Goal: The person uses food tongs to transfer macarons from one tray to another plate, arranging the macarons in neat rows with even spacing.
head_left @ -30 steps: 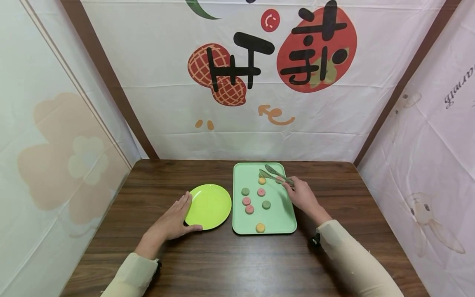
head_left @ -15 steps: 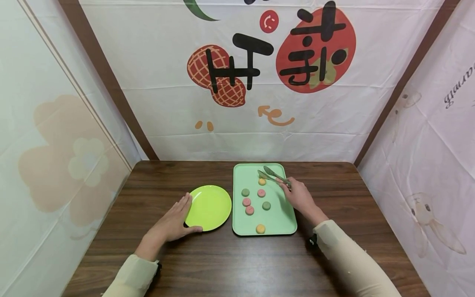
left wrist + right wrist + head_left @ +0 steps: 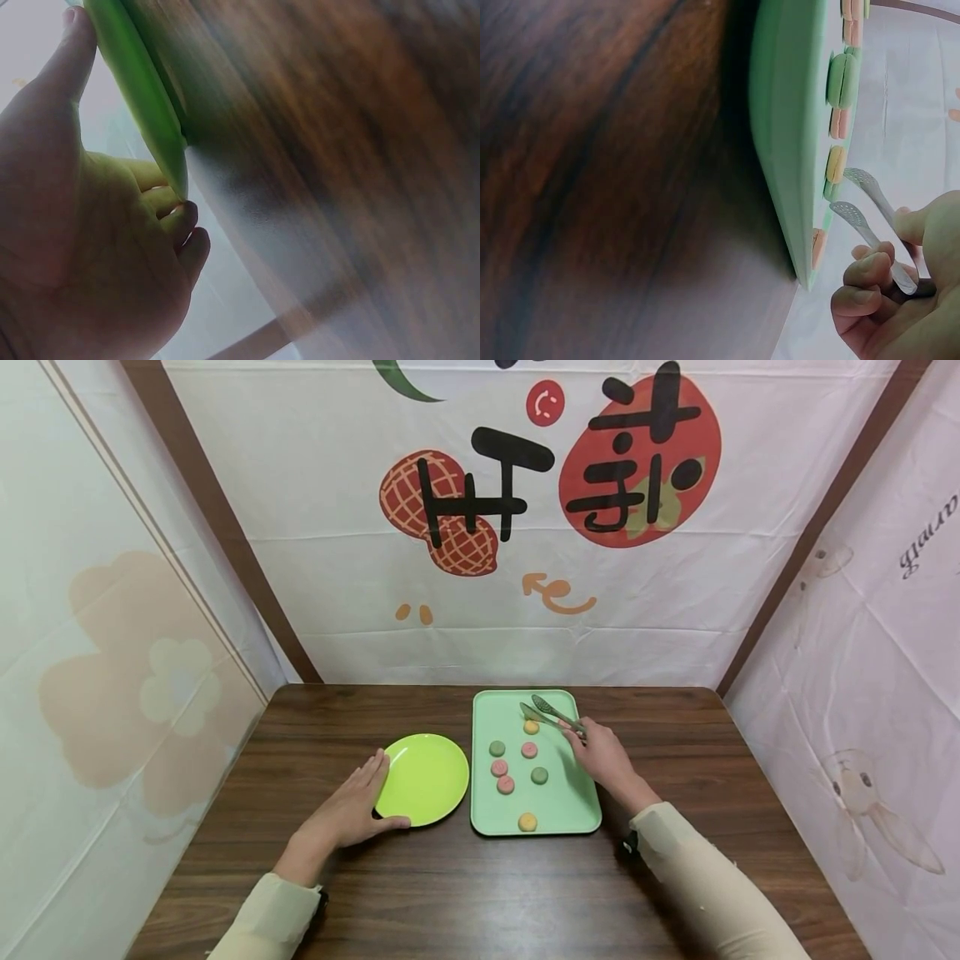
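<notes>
Far round yellow macaron (image 3: 531, 727): ten o'clock from our nearer right hand (image 3: 607, 758);
fingers clamp grey metal tongs (image 3: 557, 712), tips apart; left hand (image 3: 348, 806) straight-fingered.

Left sleeve (image 3: 270, 914) and right sleeve (image 3: 712, 885), nearer than tray (image 3: 566, 802), cut off at head view's bottom edge. Pink macaron (image 3: 818, 244), tray's far right, mostly hidden there by tongs (image 3: 543, 703) and right hand (image 3: 603, 756). Table (image 3: 630, 187) beside tray blurred in right wrist view.
</notes>
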The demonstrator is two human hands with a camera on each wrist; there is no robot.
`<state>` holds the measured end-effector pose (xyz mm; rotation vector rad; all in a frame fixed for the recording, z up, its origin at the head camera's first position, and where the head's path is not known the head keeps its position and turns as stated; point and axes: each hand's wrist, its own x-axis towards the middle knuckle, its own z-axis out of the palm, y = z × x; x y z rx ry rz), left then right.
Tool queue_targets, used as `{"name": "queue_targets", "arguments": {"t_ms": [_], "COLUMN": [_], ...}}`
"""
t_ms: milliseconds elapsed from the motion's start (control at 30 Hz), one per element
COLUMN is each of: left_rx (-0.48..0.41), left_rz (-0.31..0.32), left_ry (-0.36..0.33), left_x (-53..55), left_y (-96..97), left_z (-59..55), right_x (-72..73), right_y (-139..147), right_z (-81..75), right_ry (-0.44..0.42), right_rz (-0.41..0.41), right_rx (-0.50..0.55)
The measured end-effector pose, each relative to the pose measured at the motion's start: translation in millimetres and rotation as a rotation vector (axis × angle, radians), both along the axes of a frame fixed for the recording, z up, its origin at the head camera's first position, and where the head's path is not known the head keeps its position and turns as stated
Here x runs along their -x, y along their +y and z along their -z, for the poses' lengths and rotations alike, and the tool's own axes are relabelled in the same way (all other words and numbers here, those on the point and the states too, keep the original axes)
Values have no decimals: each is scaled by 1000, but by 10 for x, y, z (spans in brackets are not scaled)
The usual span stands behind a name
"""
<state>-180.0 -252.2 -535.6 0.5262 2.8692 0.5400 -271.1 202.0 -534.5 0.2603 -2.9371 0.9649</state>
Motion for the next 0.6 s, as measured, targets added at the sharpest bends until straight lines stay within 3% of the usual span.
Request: {"name": "queue_targets", "arguments": {"t_ms": [600], "left_rx": [-1], "left_rz": [11], "left_ry": [24], "left_x": [14], "left_y": [-15], "left_z": [56], "right_x": [3], "right_y": [22], "right_z": [18], "right_ry": [46], "right_rz": [1], "right_rx": [-44]}}
